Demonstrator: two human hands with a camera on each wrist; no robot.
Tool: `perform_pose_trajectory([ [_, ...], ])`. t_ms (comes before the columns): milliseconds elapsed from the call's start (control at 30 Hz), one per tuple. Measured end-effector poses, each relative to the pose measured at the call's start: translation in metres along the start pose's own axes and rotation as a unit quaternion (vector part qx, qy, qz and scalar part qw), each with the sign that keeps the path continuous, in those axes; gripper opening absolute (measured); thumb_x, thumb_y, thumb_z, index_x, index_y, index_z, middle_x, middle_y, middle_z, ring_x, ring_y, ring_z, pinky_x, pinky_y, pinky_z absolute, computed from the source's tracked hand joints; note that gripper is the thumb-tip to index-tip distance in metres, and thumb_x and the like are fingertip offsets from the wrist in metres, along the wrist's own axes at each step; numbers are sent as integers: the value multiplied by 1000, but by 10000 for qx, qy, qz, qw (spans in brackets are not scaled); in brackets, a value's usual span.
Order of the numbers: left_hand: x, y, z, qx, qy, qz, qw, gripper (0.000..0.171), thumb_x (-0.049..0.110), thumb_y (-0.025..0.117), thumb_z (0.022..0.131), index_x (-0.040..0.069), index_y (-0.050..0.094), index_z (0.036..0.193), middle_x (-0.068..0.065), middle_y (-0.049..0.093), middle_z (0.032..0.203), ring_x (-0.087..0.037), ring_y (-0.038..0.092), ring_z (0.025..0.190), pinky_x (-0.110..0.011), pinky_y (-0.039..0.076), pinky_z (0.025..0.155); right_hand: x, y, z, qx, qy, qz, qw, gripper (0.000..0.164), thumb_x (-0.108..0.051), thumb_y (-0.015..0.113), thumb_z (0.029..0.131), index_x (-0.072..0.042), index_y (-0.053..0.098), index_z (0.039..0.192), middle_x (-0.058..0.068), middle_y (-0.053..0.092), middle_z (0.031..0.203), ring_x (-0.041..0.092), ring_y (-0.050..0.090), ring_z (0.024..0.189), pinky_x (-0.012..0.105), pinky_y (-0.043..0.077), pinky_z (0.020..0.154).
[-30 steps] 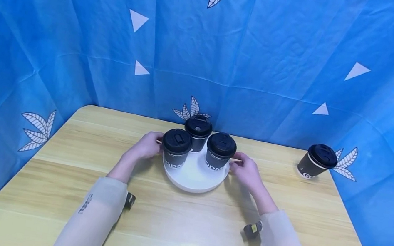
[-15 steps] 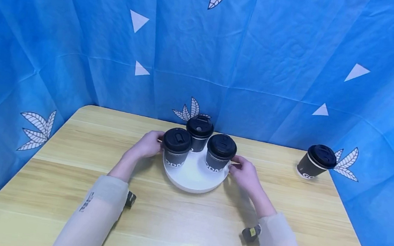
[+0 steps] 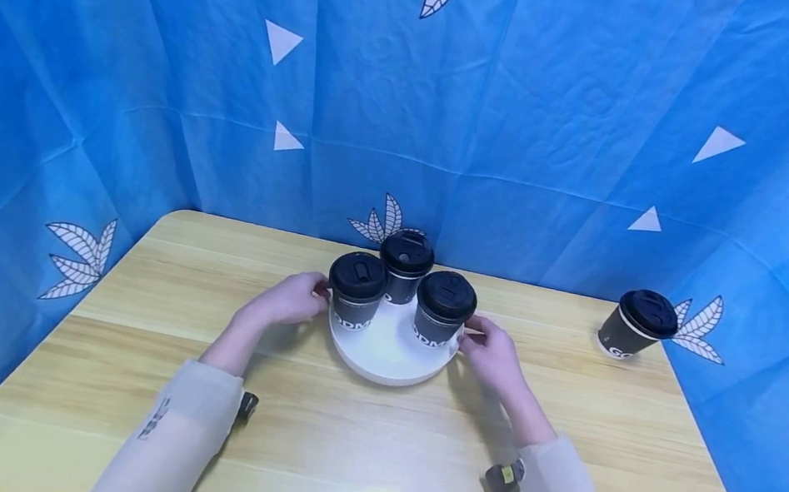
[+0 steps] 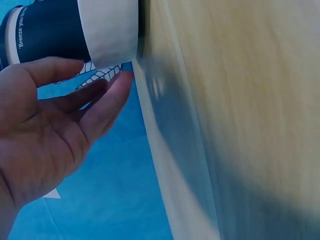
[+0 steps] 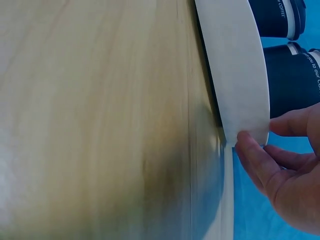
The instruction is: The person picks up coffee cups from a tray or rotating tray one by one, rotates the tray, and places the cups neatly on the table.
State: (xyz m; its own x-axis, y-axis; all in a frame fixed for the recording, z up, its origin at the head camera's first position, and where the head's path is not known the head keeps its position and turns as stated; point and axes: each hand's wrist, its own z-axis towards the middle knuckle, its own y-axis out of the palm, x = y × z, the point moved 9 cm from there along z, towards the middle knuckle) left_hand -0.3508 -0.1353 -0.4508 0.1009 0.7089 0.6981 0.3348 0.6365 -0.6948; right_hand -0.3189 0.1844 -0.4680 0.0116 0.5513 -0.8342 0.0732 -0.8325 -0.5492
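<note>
A white round turntable (image 3: 386, 362) carries three dark paper coffee cups with black lids: a left cup (image 3: 357, 295), a rear cup (image 3: 405, 268) and a right cup (image 3: 442, 311). My left hand (image 3: 292, 297) is at the turntable's left side beside the left cup. In the left wrist view its thumb and fingers stand apart, fingertips (image 4: 125, 80) right by the rim. On the right side, my right hand (image 3: 493, 352) pinches the turntable's edge (image 5: 240, 75), thumb near the top and fingers against the side wall.
Another lidded coffee cup (image 3: 628, 329) stands alone near the table's right rear corner. A blue curtain (image 3: 538, 90) with white leaves and triangles hangs behind the wooden table (image 3: 335, 456) and along its sides.
The turntable has rotated slightly clockwise seen from above: the rear cup shifted right, the left cup back, the right cup forward. My left hand has drawn slightly forward, towards me.
</note>
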Motion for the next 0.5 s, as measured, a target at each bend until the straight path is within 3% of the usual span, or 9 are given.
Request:
perform_pose_trajectory([
  [100,3,4,-3,-157,99,242,9995,52,16,57,98,-9,51,143,-27,62,136,-39,62,121,-54,50,108,1,0,-1,0,15,-16,10000,48,-8,60,99,8,53,144,29,57,143,41,62,126,48,54,105],
  [233,8,8,-7,-245,277,390,9986,51,22,60,99,-10,55,138,-28,62,136,-44,58,128,-56,47,111,2,0,-3,5,26,-33,10000,49,-9,61,99,8,53,144,28,58,143,40,63,126,48,54,105],
  [367,12,10,-7,-197,454,339,9982,48,21,67,95,-10,59,131,-26,66,128,-41,63,120,-55,50,107,1,0,-5,25,7,-77,10000,49,-10,63,98,8,54,142,28,59,141,40,64,124,48,55,104],
  [500,13,12,-5,-152,547,370,9977,44,18,74,89,-4,63,125,-18,70,116,-31,66,101,-49,56,98,0,-1,-7,25,12,-103,9999,49,-11,64,98,7,54,143,28,60,141,40,64,124,49,55,104],
])
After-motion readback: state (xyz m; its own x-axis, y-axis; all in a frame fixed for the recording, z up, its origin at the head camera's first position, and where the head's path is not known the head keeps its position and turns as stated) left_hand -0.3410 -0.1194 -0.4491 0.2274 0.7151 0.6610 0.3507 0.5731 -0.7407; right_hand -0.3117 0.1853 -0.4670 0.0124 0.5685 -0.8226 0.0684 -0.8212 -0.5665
